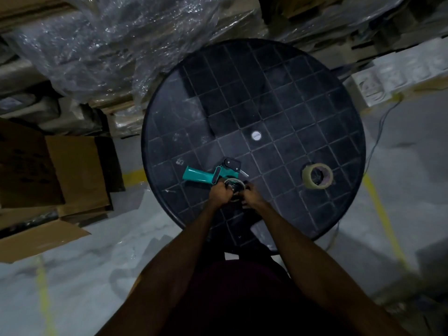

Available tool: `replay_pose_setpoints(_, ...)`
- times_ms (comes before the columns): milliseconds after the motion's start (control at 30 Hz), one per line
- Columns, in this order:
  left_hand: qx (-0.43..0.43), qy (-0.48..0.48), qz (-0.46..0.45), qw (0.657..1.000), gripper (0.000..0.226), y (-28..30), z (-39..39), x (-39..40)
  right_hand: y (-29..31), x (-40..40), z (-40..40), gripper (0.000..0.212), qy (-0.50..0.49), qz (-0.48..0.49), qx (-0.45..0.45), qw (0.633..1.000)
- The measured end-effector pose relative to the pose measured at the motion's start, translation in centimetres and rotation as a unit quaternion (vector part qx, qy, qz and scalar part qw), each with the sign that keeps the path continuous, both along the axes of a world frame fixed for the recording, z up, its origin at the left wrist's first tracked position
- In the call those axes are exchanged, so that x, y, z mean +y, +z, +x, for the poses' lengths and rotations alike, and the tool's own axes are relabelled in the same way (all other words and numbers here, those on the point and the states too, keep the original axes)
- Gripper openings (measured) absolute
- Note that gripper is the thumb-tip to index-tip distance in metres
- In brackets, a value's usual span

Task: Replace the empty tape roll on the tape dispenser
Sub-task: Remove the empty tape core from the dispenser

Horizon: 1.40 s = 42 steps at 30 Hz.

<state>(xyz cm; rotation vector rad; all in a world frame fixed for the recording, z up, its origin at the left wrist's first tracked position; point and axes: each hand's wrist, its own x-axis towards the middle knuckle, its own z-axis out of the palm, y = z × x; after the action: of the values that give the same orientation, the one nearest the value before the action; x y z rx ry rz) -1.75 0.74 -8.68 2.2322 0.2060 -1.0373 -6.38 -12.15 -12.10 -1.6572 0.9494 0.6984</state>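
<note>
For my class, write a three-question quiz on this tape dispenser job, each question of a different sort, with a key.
1. True or false: the new tape roll already sits on the teal tape dispenser.
2. Multiple choice: where do the left hand and right hand work? A) at the round ring on the dispenser; B) at the new tape roll; C) at the white cap in the middle of the black round table.
3. Fill in: seen from the head camera, the dispenser's handle points to the ____.

Key: 1 false, it lies apart on the table, to the right of the hands; 2 A; 3 left.
</note>
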Motion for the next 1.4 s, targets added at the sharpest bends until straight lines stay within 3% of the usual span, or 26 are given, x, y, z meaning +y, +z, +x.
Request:
replay_pose_setpoints(200, 0.034, -0.009, -0.006, 0.999, 0.038, 0.1, -0.2, -0.8, 0.1, -1.6, -0.4, 0.012, -0.064, 0.032, -0.035, 0.997)
replay_pose_setpoints(500, 0.055, 0.006, -0.022, 0.998, 0.034, 0.3, 0.9, -0.7, 0.2, -2.8, -0.3, 0.023, -0.012, 0.053, -0.042, 0.998)
replay_pose_setpoints(600, 0.055, 0.000, -0.025, 0.998, 0.052, -0.4, 1.0, -0.6, 0.3, -3.0, -0.2, 0.023, -0.013, 0.060, -0.057, 0.996)
replay_pose_setpoints(667, 0.055, -0.007, -0.018, 0.998, 0.057, -1.1, 0.9, -0.5, 0.7, -3.1, -0.1, 0.022, -0.018, 0.049, -0.070, 0.996)
replay_pose_setpoints(867, 0.034, 0.016, -0.020, 0.999, 0.030, -0.2, 0.9, -1.1, 0.6, -3.3, 0.2, 0.025, 0.005, -0.001, -0.081, 0.997)
replay_pose_setpoints(1033, 0.016, 0.041, -0.028, 0.999, 0.056, -1.2, 0.7, -1.1, 0.6, -3.1, 0.2, 0.024, 0.014, -0.035, -0.081, 0.996)
replay_pose_setpoints(1200, 0.025, 0.054, -0.017, 0.998, 0.039, -1.3, 0.7, -1.1, 0.4, -3.0, 0.2, 0.025, 0.000, -0.029, -0.064, 0.997)
replay_pose_setpoints(1300, 0.014, 0.063, -0.024, 0.998, 0.055, -1.7, 0.7, -1.1, 0.5, -2.9, 0.2, 0.025, -0.002, -0.036, -0.059, 0.998)
replay_pose_setpoints(1400, 0.011, 0.064, -0.028, 0.997, 0.054, -2.9, 0.6, -1.0, 0.6, -2.7, 0.2, 0.025, -0.016, -0.038, -0.053, 0.998)
